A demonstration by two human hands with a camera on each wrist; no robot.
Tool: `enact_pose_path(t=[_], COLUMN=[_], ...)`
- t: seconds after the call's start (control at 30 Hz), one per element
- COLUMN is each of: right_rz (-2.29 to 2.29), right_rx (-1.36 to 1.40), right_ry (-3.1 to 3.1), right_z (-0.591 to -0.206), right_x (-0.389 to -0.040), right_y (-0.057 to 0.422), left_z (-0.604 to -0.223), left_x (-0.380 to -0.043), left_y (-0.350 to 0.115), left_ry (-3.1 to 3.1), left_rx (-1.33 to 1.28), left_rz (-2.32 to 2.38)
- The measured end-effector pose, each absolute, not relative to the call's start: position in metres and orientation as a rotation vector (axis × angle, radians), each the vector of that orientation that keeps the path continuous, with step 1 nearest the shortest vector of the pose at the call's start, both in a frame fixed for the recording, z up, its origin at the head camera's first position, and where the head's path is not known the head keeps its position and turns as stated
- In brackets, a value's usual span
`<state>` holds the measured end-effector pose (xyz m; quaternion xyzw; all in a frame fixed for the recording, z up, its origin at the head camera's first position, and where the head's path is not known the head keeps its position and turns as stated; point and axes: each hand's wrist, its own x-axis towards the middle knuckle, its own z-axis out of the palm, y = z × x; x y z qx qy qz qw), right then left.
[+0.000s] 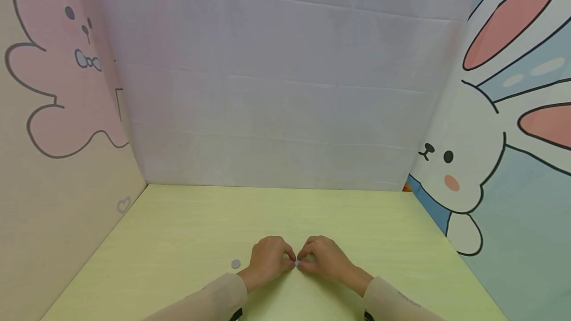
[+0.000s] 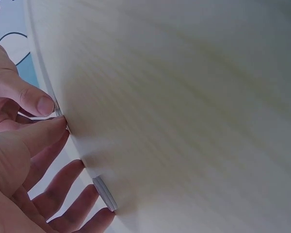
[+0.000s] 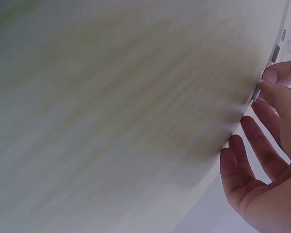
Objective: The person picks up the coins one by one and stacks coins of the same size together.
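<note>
My two hands meet near the front middle of the pale green table. Left hand and right hand touch fingertip to fingertip and together pinch a small grey disc. In the left wrist view the disc shows as a thin edge between a thumb and a forefinger. The right wrist view has the same pinch on the disc at the far right. A second grey disc lies flat on the table just left of my left hand. Both sleeves are beige.
A white back panel and cartoon side panels, pink and blue with a rabbit, wall in the table. Another grey disc lies by my left fingers, and further grey pieces lie beyond the pinch.
</note>
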<state>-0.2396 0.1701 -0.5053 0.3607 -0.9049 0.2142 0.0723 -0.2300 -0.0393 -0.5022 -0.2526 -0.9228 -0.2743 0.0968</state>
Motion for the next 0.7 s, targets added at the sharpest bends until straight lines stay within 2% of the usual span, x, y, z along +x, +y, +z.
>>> enact_pose_path(t=[0.7], right_rz=[0.635], right_rx=[1.052], right_ry=[-2.741], right_z=[-0.4983], right_x=[-0.2379], right_y=[0.1703], left_z=[-0.5011], left_x=[-0.2303], left_y=[-0.0399], left_ry=[-2.736], left_rx=[-0.747], left_rz=[-0.815])
